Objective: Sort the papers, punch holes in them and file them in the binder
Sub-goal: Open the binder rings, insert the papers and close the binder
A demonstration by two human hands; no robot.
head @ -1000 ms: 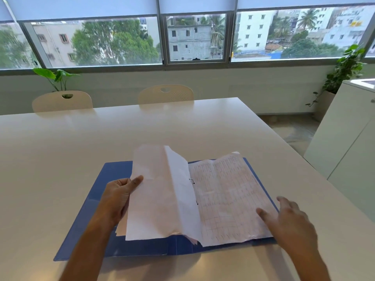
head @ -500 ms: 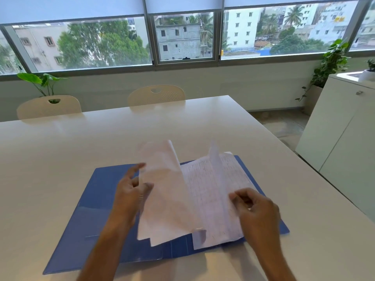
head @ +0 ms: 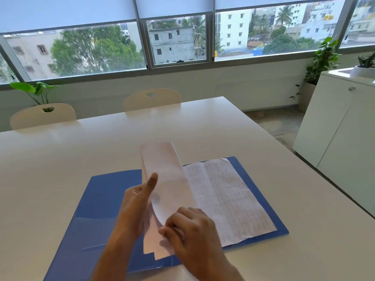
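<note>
Since a moment ago, right hand (head: pixel 190 230) has crossed to pinch the raised sheets' (head: pixel 164 179) lower edge while left hand (head: pixel 138 201) grips them upright over the open blue binder (head: pixel 105 209) on the desk (head: pixel 60 159), suggesting filing is under way.

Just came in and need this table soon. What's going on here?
A person is going through papers in an open blue binder on the white table. The left hand holds up a bunch of raised sheets, while the right hand pinches their lower edge. A printed page lies flat on the binder's right side. No hole punch is in view.
</note>
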